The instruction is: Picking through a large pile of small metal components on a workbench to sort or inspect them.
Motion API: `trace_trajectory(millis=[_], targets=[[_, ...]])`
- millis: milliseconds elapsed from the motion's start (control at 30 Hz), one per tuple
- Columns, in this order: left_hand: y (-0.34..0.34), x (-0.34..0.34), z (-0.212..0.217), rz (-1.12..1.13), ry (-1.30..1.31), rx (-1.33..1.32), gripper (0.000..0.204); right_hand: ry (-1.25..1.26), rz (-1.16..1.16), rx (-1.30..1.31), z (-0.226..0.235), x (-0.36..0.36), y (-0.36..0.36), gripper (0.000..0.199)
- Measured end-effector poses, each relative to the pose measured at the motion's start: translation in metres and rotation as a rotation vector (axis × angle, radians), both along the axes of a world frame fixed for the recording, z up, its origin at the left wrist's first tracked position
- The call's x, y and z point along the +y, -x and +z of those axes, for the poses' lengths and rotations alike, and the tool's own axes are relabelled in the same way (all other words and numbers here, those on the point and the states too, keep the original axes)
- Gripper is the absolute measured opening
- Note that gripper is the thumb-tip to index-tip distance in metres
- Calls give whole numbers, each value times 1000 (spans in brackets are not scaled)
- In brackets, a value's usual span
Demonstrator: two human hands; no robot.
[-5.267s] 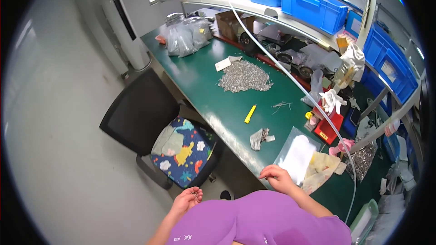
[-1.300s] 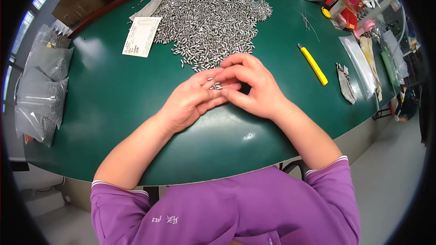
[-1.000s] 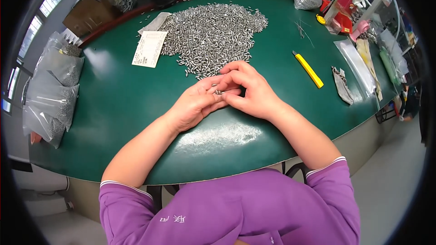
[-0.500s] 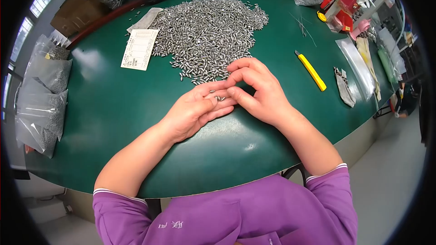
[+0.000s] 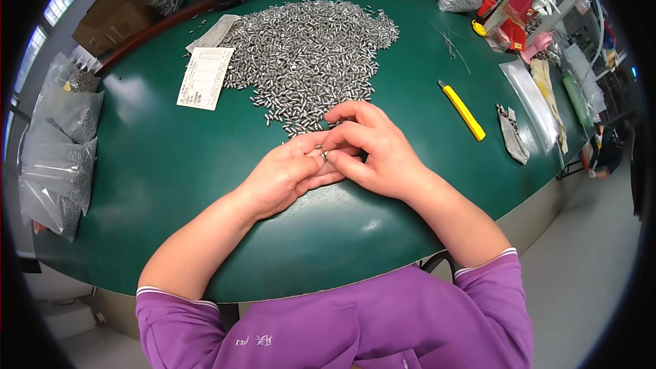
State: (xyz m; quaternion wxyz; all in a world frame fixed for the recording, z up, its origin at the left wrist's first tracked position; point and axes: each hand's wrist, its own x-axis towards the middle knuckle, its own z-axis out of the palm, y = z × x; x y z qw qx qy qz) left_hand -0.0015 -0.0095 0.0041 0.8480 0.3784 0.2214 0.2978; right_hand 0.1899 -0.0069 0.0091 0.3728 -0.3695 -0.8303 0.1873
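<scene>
A wide heap of small shiny metal pins [image 5: 311,44] lies on the green table [image 5: 164,164] in front of me. Just short of its near edge, my left hand [image 5: 294,171] is turned palm up, cupping a few of the same pins, with its thumb bent over them. From the right, my right hand [image 5: 365,147] reaches over the left fingers. Its thumb and forefinger close together at a small metal pin [image 5: 324,156] above the left palm. The right fingers partly cover what lies in the left hand, so the pins there show only in part.
Bags of metal parts [image 5: 72,171] line the left edge. A printed card [image 5: 205,78] and a cloth pouch [image 5: 213,33] lie beside the heap. To the right are a yellow utility knife [image 5: 463,111], thin wires [image 5: 451,48], a small pouch [image 5: 512,135] and clear plastic sleeves [image 5: 529,106].
My right hand has come down and left over the left palm, its thumb and forefinger now at a pin there. The left hand stays nearly in place. The whole view has shifted slightly.
</scene>
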Motion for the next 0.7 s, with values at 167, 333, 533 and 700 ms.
trace_trajectory(millis=[167,333,533,700], targets=[[1,-2,-2,26,12,35,37,-47,-53,35,9,0,-3,11],[4,0,-12,62,-5,122,20,-152,-34,-11,8,1,-6,14],[3,-3,-6,122,-26,176,11,-184,66,63,9,-4,-2,13],[1,-2,-6,133,-50,184,11,-209,51,89,14,-5,-4,13]])
